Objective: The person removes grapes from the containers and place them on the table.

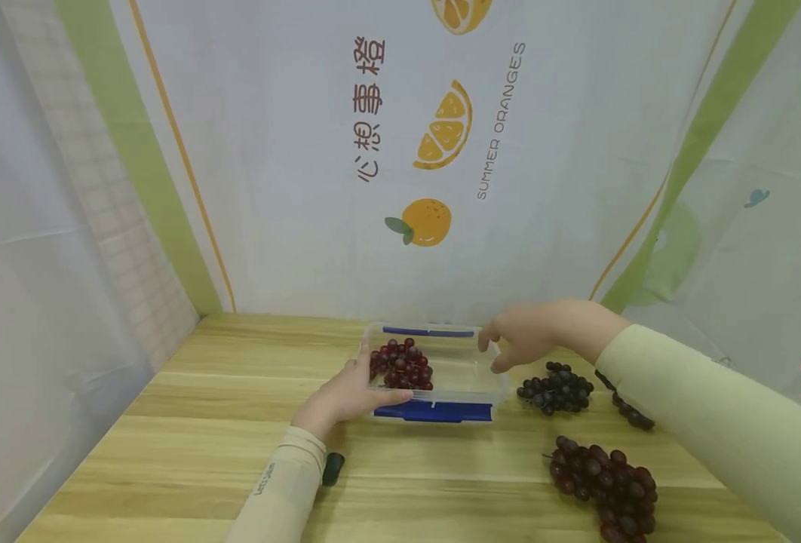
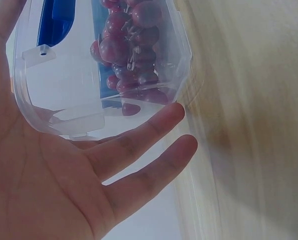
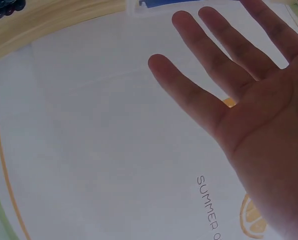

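Note:
A clear plastic container (image 1: 458,373) with blue side latches stands on the table, with no lid on top. Inside its left half lies a bunch of red grapes (image 1: 403,366). My left hand (image 1: 346,388) rests against the container's left end, thumb along the front rim; its fingers (image 2: 144,172) look straight in the left wrist view. At the right end hovers my right hand (image 1: 526,332), its fingers (image 3: 203,55) spread and nothing held in it. The head view does not show clearly whether it touches the rim.
Right of the container lie a bunch of black grapes (image 1: 557,388) and another dark bunch (image 1: 627,407), partly behind the right sleeve. Nearer the front is a larger bunch of dark red grapes (image 1: 604,483). A printed cloth (image 1: 292,226) hangs behind the wooden table (image 1: 190,452).

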The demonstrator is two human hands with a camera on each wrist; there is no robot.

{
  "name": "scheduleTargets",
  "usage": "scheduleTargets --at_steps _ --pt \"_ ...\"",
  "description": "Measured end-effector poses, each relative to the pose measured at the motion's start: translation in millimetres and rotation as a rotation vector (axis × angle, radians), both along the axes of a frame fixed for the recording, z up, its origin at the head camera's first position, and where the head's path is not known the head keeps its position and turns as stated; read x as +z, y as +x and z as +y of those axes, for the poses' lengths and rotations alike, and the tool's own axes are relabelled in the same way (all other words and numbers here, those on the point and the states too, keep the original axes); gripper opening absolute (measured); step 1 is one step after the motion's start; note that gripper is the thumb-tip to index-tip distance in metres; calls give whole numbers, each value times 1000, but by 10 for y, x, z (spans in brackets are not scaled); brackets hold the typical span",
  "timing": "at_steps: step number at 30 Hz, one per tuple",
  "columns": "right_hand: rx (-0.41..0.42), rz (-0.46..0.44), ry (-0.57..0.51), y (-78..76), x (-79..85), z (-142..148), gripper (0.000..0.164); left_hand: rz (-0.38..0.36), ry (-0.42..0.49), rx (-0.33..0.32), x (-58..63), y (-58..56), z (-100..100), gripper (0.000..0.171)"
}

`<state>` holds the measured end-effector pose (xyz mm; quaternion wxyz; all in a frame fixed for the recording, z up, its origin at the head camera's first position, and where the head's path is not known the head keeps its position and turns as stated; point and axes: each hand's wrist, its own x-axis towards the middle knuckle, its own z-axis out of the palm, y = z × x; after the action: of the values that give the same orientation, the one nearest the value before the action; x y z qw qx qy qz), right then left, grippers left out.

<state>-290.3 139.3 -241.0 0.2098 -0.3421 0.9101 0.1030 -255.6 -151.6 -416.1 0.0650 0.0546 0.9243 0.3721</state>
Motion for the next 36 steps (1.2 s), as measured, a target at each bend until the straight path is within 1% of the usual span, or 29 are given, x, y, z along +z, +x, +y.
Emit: scheduleTargets --at_steps 5,9,15,19,23,29,36 --pt "18 -3 -16 -42 6 -177 45 -7 4 -2 20 10 -10 145" --pt "57 -9 -14 -99 -31 -333 46 -11 6 4 12 11 -17 143" --pt "113 27 23 -152 -86 -516 45 -11 7 6 4 7 -9 142" --pt "130 55 65 -157 -136 -615 45 -11 11 3 4 4 -8 142" --pt "135 72 80 -169 -187 -715 45 -10 13 6 12 0 -8 141" --pt "163 82 63 -225 -268 -847 42 -9 17 -3 22 -7 3 141" --pt "181 89 3 -278 -358 -1036 48 -17 20 0 32 20 -20 141"
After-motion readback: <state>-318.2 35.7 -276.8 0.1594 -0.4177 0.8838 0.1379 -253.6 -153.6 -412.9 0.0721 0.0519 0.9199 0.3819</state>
